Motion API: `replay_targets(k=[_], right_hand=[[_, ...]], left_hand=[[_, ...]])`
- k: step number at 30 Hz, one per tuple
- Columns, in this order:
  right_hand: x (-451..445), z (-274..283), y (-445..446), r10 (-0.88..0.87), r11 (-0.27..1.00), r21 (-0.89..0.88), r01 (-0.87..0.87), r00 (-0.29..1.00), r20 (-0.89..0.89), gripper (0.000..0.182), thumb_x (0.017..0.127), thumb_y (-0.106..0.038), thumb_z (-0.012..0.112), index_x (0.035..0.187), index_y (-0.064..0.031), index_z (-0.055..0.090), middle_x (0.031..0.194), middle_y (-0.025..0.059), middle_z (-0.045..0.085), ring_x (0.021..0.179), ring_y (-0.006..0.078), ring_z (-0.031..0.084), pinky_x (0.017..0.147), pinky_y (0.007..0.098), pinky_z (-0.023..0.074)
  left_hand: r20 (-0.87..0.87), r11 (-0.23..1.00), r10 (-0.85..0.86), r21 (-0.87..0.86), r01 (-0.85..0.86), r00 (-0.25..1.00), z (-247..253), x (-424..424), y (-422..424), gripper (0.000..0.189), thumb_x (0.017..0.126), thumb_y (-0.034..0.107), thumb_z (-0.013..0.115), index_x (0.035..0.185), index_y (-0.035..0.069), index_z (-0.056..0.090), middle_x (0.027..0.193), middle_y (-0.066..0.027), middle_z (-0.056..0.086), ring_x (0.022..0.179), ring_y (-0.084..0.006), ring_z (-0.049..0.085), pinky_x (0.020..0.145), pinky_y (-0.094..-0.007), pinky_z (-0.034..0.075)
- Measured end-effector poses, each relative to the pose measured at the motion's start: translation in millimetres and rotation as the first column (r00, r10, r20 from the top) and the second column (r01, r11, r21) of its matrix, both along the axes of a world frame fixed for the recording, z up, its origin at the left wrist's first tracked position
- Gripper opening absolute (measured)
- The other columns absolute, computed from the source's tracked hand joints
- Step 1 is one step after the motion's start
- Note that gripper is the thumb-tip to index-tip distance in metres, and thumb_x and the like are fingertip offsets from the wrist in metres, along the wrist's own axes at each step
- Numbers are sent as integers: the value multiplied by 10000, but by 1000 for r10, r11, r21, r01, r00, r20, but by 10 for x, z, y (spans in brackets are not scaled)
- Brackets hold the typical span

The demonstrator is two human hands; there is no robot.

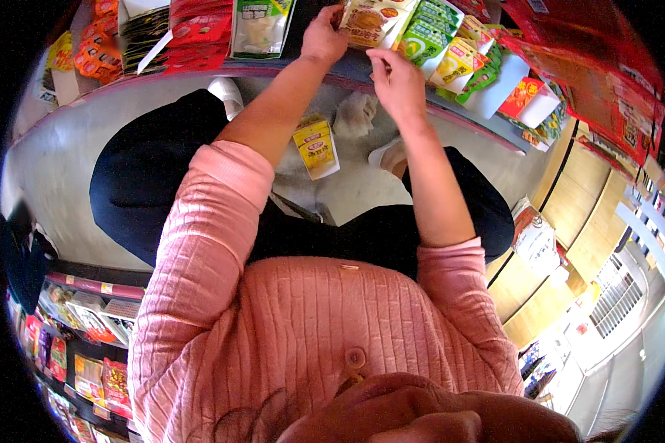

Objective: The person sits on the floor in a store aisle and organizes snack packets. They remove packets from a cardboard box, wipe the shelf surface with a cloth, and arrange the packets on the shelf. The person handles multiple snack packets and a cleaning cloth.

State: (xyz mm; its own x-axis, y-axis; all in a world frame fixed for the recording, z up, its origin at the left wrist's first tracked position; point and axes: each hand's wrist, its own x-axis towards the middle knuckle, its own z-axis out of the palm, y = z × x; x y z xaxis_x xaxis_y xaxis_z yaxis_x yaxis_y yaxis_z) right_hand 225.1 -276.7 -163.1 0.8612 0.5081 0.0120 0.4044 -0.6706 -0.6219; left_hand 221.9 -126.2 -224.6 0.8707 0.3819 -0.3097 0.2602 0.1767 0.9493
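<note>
On the shelf at the top of the head view, my left hand has its fingers and thumb at the left edge of a box of cream snack packets with a brown picture. My right hand is just in front of the same box, at the shelf's front edge. Its fingers are partly curled, and I see no item in them. Right of the box stand green-and-white packets and yellow-and-white packets. A clear-fronted green packet is left of my left hand.
An open box of yellow packets stands on the floor between my feet, beside a crumpled pale plastic bag. Red packets fill the shelf's left part. Large red packages rise at the right. Another stocked shelf is at lower left.
</note>
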Motion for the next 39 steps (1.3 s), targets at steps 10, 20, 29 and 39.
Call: replay_targets(k=[10, 20, 29, 39], right_hand=[[-1170, -942, -660, -26, 977, -191, -93, 841, -540, 186, 774, -178, 586, 921, -100, 668, 893, 145, 651, 850, 313, 623, 725, 389, 495], [-1359, -1742, -1242, -381, 907, -184, 380, 550, -743, 162, 796, -81, 571, 929, -37, 651, 783, 64, 653, 675, 158, 614, 566, 285, 478], [-1003, -1408, -808, -242, 553, 30, 833, 195, -950, 133, 850, -82, 523, 925, -38, 624, 769, 61, 635, 593, 165, 598, 505, 281, 495], [-482, -1325, -790, -29, 276, 81, 958, 92, -995, 218, 862, -312, 606, 817, -99, 607, 683, 3, 601, 536, 98, 542, 422, 228, 443]], left_hand=[[98, 997, -10, 82, 2, 995, -379, -20, 73, 407, 763, -46, 598, 1153, 44, 526, 1005, -90, 630, 932, -182, 588, 818, -295, 470], [-206, 973, -94, 190, 134, 974, 256, -118, -189, 468, 821, -8, 548, 1267, 54, 423, 977, -82, 615, 858, -170, 581, 756, -289, 486], [157, 889, -397, 311, 337, 904, 1600, -296, 297, 400, 838, 19, 579, 1229, 18, 493, 1083, -88, 569, 954, -154, 551, 839, -267, 451], [271, 919, -315, 328, 220, 910, 2271, -565, 293, 277, 873, 47, 561, 1149, 23, 566, 1020, -43, 609, 937, -99, 542, 815, -230, 435]])
